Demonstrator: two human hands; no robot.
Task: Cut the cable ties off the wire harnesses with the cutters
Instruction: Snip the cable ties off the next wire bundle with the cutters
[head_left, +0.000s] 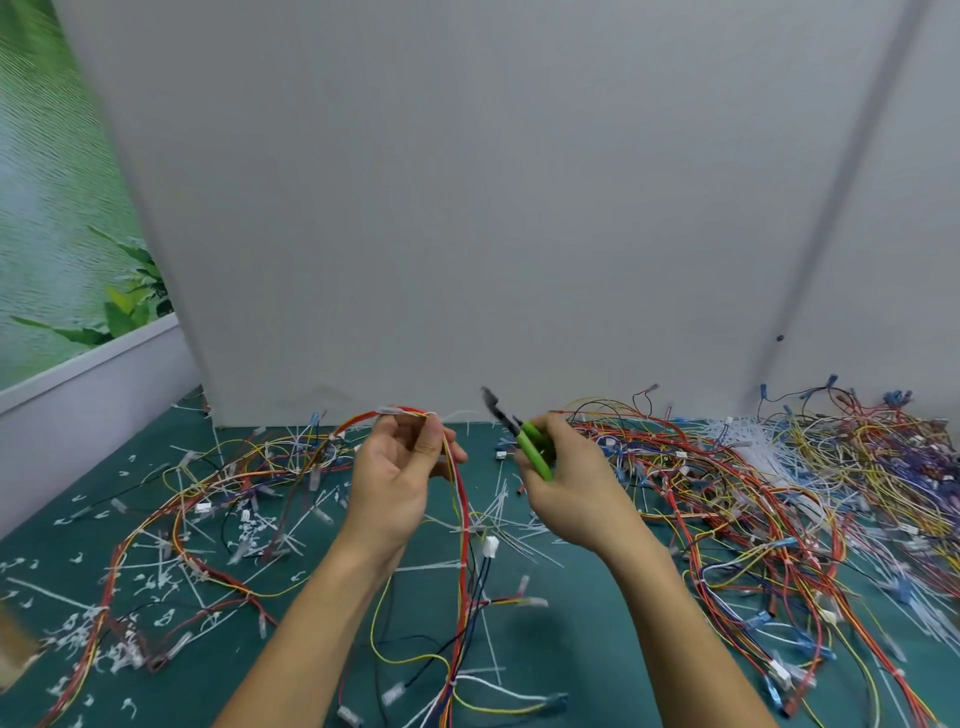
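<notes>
Left hand (400, 467) lifts a harness (460, 499) off the mat (566, 665), its fingers pinching the red and yellow wires at the top so the bundle hangs straight for the cut. Right hand (576, 488) is wrapped round the green handles of the cutters (524, 441). The blades point up beside the pinch and look parted, though blur makes that uncertain. Cut ties (104, 644) litter the green mat, a tangled pile (779, 493) waits on the right, and a grey wall (467, 208) stands behind.
</notes>
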